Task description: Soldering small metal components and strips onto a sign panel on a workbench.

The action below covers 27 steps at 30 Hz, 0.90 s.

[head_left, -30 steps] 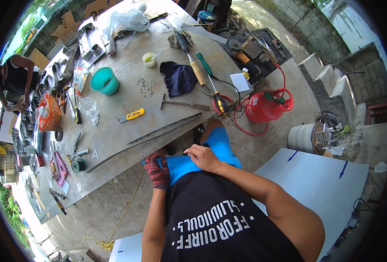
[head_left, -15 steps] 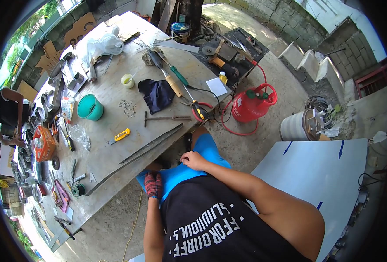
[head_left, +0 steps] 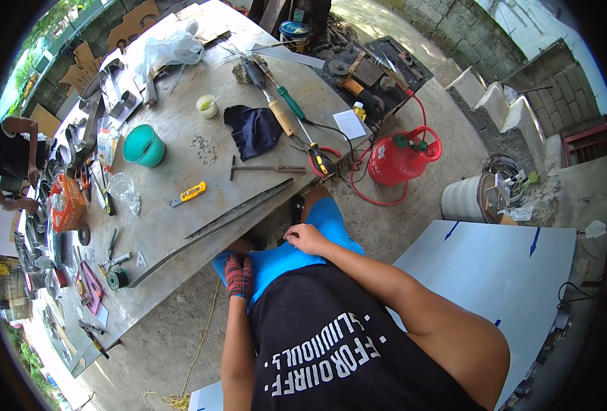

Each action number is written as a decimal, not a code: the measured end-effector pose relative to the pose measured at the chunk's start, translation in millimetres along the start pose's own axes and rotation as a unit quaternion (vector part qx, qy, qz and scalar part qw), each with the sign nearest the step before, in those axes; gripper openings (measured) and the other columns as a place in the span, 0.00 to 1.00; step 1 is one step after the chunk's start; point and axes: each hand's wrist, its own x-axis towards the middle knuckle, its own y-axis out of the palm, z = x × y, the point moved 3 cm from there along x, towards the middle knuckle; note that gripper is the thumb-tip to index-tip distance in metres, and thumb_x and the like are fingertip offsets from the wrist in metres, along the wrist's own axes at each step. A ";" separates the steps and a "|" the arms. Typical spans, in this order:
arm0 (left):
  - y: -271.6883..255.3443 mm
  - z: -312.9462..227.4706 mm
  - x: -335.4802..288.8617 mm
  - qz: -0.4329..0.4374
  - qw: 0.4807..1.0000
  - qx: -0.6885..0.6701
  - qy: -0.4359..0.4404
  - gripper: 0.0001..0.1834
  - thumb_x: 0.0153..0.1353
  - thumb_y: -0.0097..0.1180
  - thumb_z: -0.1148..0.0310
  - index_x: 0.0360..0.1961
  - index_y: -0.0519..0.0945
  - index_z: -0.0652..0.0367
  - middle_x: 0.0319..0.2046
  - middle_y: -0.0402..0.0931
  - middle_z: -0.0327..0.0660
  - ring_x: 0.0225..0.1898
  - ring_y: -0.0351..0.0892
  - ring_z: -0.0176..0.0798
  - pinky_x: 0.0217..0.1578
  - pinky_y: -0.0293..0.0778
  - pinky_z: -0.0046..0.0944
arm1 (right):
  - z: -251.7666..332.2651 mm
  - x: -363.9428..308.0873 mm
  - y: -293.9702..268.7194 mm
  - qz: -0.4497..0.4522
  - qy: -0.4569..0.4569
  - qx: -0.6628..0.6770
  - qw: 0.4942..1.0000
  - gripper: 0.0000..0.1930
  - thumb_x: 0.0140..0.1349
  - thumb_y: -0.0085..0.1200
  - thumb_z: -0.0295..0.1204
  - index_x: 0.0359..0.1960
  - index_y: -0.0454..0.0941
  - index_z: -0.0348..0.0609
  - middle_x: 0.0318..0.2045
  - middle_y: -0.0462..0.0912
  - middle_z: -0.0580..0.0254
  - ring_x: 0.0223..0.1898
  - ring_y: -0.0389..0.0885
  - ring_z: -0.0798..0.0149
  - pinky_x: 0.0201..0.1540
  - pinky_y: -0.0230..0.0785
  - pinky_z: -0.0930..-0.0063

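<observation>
Head view: knit-gloved left hand (head_left: 238, 275) resting on blue shorts (head_left: 269, 264); bare right hand (head_left: 306, 240) curling loosely over them; can't tell whether either is gripping anything.

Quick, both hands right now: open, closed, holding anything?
Left hand, gloved, against the blue shorts: open or closed can't be told, nothing seen held.
Right hand, bare: loosely curled, closure unclear, nothing seen held.

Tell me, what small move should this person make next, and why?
Perhaps reach the gloved left hand toward the yellow cutter and draw in its blade: the blade appears to stick out on the table, and that hand rests by the blue shorts, away from the tools.
</observation>
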 end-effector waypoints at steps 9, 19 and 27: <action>7.0 -2.1 0.4 -0.047 0.999 0.009 0.004 0.13 0.72 0.61 0.63 0.49 0.83 0.61 0.47 0.84 0.54 0.52 0.82 0.59 0.56 0.77 0.53 | 5.0 -3.9 -12.5 0.017 0.064 0.019 0.998 0.12 0.70 0.59 0.30 0.48 0.90 0.37 0.34 0.92 0.54 0.32 0.90 0.64 0.40 0.82 0.68; -50.7 -26.7 -12.1 -0.193 0.981 0.027 0.019 0.11 0.67 0.66 0.68 0.49 0.83 0.55 0.48 0.83 0.48 0.52 0.82 0.53 0.59 0.73 0.53 | 16.4 -4.7 -8.7 0.045 0.051 -0.032 0.997 0.12 0.72 0.58 0.29 0.51 0.89 0.38 0.35 0.91 0.57 0.33 0.88 0.68 0.40 0.81 0.71; -105.6 -50.2 22.8 -0.268 0.948 0.154 0.081 0.20 0.55 0.74 0.65 0.49 0.85 0.45 0.67 0.74 0.44 0.69 0.69 0.57 0.67 0.61 0.61 | 40.2 -10.0 -7.7 0.034 -0.006 -0.064 0.997 0.11 0.71 0.57 0.29 0.47 0.88 0.38 0.37 0.90 0.49 0.41 0.90 0.48 0.48 0.81 0.60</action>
